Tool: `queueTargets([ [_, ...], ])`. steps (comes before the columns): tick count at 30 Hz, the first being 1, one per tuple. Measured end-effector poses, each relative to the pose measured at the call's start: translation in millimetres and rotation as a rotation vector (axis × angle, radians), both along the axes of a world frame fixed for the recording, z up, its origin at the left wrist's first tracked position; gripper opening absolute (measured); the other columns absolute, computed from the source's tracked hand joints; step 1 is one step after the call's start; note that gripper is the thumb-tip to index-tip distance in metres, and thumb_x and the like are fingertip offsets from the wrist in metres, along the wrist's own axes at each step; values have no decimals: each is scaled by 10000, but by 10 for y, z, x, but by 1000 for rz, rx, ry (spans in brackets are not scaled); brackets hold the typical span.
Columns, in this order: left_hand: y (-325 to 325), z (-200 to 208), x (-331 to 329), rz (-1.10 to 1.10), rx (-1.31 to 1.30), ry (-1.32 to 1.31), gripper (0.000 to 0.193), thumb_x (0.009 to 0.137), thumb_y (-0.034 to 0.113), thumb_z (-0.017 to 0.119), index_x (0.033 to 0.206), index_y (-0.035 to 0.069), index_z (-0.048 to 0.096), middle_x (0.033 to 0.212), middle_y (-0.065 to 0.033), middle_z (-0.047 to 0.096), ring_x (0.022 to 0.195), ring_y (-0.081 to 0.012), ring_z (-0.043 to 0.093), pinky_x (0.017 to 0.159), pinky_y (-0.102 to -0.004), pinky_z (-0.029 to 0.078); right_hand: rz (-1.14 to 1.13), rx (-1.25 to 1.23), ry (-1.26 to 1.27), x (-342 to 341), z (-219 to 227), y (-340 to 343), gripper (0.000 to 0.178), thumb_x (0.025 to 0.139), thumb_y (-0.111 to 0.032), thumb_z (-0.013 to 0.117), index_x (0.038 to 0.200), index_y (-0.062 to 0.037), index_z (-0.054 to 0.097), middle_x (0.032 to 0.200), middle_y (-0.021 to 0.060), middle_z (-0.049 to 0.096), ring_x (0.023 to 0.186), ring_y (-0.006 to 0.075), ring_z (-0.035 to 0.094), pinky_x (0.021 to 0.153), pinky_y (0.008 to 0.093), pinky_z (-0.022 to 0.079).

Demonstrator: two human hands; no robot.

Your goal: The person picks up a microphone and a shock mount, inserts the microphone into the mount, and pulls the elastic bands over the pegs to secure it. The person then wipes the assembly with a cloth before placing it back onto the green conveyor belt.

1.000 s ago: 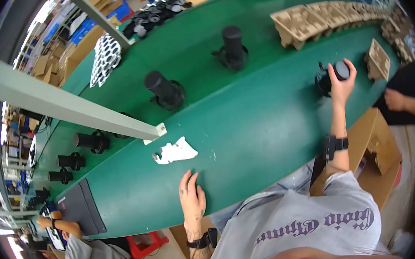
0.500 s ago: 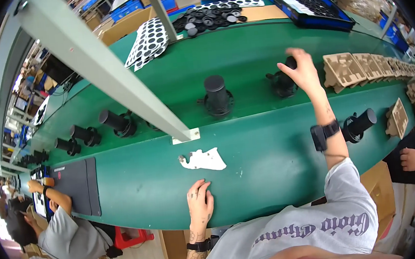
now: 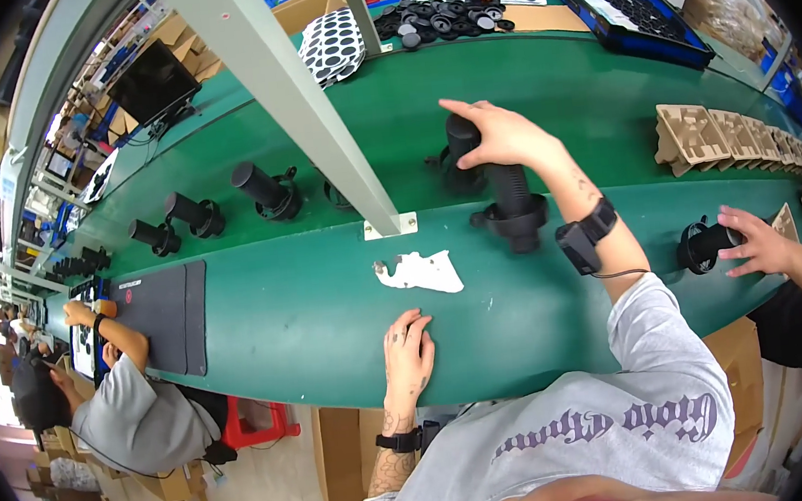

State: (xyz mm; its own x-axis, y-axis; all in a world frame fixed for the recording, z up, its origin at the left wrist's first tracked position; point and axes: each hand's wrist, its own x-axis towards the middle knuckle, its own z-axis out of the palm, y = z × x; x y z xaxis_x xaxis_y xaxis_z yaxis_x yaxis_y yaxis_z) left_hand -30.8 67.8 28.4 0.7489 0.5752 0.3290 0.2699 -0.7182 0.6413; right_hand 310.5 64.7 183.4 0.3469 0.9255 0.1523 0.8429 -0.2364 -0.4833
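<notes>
the right hand point(image 3: 498, 137), thumb and fingers spread around a black tube point(image 3: 460, 137) at its nine o'clock, firmness of grip unclear, could topple the nearer tube point(image 3: 516, 208) at six o'clock by swinging low.

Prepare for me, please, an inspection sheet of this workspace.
Surface: green bench, with a dark mat on the left.
Job's things: black cylinder at the right hand; second black cylinder stands nearer.
Clutter: torn white scrap beyond the left hand.
Hands: left open, near the bench edge; right spread around the first cylinder's top, grip unclear.
Cables: thin dark cable at the right wrist.
Surroundings: brown trays right; co-workers left, right, opposite.
</notes>
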Motion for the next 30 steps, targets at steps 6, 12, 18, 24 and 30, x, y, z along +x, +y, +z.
queueTargets([
  [6,-18,69,-57,5,-98,-92,224,827,-13,552,1037,34,614,1126,-148,588,1034,-325,567,888,-377,456,-220,329,36,-203,-151,-356,543,737,-273,741,1213,-114,531,1029,150,656,944,334,640,820,386,502],
  [12,-151,1054,192,90,-583,-326,430,783,21,659,1194,-7,538,1071,-135,613,815,-173,660,688,-264,541,-26,730,1052,-542,-399,-1401,710,758,-282,721,1331,-52,370,998,120,595,609,182,631,536,282,536],
  [18,-339,1747,443,-184,-293,-332,706,596,158,864,1198,4,529,908,-115,669,714,-178,685,627,-259,553,96,945,1451,-1015,-495,-1702,781,734,-275,710,1342,-7,301,992,155,576,631,238,655,516,331,578],
  [24,-494,1800,500,-162,21,-359,694,527,240,903,1090,-15,588,841,-90,665,633,-155,664,546,-241,537,60,922,1594,-1031,-651,-1643,825,745,-352,680,1374,6,285,1045,137,557,825,220,643,708,320,555],
  [30,-535,1903,418,-161,251,-340,733,495,308,917,1070,-17,598,865,-81,660,612,-152,640,516,-235,520,88,902,1571,-1055,-705,-1588,885,758,-486,681,1386,-25,262,1101,170,573,952,224,620,838,338,518],
])
